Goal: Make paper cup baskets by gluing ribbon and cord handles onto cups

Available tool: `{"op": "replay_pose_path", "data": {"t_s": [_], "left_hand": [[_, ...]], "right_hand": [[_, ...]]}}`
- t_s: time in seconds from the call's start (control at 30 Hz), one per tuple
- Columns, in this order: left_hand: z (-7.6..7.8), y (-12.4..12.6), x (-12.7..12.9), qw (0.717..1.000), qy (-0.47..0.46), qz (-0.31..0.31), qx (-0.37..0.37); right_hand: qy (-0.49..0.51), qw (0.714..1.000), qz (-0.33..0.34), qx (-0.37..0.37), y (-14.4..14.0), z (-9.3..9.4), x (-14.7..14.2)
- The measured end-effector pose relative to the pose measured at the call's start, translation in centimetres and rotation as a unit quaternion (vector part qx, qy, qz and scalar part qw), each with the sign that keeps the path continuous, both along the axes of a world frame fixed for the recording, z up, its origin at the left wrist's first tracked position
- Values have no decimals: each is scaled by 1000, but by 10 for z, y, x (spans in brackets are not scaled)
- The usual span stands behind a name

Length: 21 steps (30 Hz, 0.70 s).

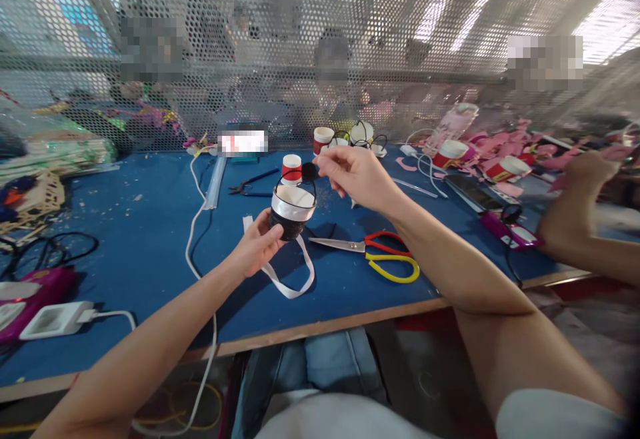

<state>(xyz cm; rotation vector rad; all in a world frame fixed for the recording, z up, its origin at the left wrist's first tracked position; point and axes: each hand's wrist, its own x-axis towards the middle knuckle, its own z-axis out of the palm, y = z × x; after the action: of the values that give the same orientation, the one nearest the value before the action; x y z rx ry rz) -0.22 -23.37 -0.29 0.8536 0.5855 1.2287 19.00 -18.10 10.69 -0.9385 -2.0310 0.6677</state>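
Note:
My left hand is wrapped round a small black paper cup with a white ribbon band at its rim and a thin black handle arched over its mouth. Just above the cup, my right hand pinches at the edge of a small black round piece; its exact kind is unclear. A strip of white ribbon loops onto the table below the cup. To the right lie open scissors with one red and one yellow handle. Behind the held cup stands an upturned red and white paper cup.
Blue-handled pliers and a white cable lie left of the cup. More paper cups stand at the back by the perforated metal screen. A phone, pink scraps and another person's arm are rightward. A purple device sits at left.

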Motion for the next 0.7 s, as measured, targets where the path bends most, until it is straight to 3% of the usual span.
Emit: {"op": "replay_pose_path", "data": {"t_s": [0.27, 0.5, 0.6, 0.7], "left_hand": [[-3, 0, -1, 999, 40, 16, 30], [-7, 1, 1, 981, 112, 73, 144], [-9, -1, 3, 973, 139, 90, 161], [-11, -2, 5, 971, 149, 106, 156]], "right_hand": [[-52, 999, 6, 6, -14, -1, -1], [-170, 980, -26, -100, -23, -16, 7], [-185, 970, -25, -155, -25, -21, 4], [-173, 972, -22, -155, -24, -25, 0]]}}
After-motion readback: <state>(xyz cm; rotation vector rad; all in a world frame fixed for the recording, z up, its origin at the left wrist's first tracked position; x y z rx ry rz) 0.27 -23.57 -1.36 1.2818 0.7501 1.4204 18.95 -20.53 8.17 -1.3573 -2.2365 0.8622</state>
